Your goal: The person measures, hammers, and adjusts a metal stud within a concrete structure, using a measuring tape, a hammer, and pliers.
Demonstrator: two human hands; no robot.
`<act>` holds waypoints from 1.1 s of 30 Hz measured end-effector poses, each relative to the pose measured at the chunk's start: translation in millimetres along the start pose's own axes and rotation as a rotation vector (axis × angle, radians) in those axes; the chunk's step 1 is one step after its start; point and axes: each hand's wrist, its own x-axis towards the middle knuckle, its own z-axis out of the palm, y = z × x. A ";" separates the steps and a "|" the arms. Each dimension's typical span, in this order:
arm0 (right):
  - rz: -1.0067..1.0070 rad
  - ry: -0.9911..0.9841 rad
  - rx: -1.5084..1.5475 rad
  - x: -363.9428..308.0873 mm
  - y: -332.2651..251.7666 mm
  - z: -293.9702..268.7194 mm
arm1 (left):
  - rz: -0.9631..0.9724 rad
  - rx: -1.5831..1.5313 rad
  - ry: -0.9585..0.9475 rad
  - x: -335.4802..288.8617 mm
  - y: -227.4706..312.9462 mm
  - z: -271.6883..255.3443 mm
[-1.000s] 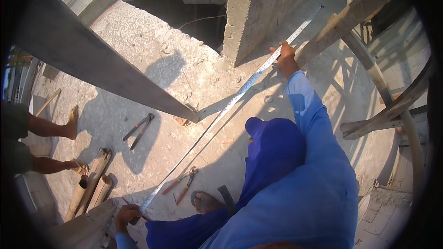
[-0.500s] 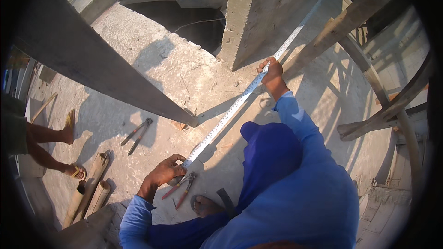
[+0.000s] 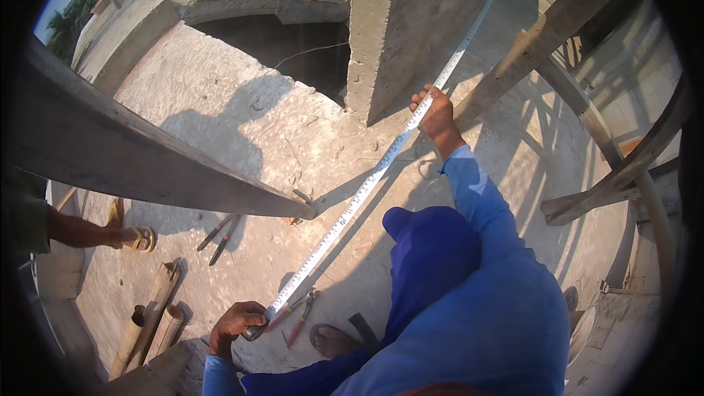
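A long white tape measure blade (image 3: 352, 207) runs stretched out from the lower left to the far upper right. Its dark case (image 3: 254, 332) is gripped in my left hand (image 3: 236, 323), low over the floor. My right hand (image 3: 438, 117) is closed around the blade partway along, near the foot of a concrete wall. Beyond it, the blade's far end reaches along that wall. Red-handled pincers (image 3: 299, 323) lie on the floor just right of the case, partly hidden by the blade. Another pair of long-handled pincers (image 3: 220, 238) lies farther left.
A slanting post (image 3: 169, 158) comes down at left, and the concrete wall (image 3: 411, 37) rises ahead beside a dark floor opening (image 3: 286, 44). Wooden props (image 3: 579, 103) stand right. Bamboo pieces (image 3: 154, 315) lie lower left, near another person's sandalled foot (image 3: 139, 239).
My left hand has moved down and left with the tape case, drawing out more blade. My right hand stays on the blade. The other person's foot has shifted.
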 end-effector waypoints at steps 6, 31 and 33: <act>0.038 0.158 -0.046 -36.3 21.5 20.8 | 0.091 0.138 0.019 71.5 145.7 58.8; -0.048 0.116 -0.078 29.7 -33.8 60.0 | 0.210 -0.029 0.099 91.8 184.9 69.4; -0.052 0.115 -0.087 47.0 -45.8 52.2 | 0.182 -0.060 0.096 72.9 164.4 67.6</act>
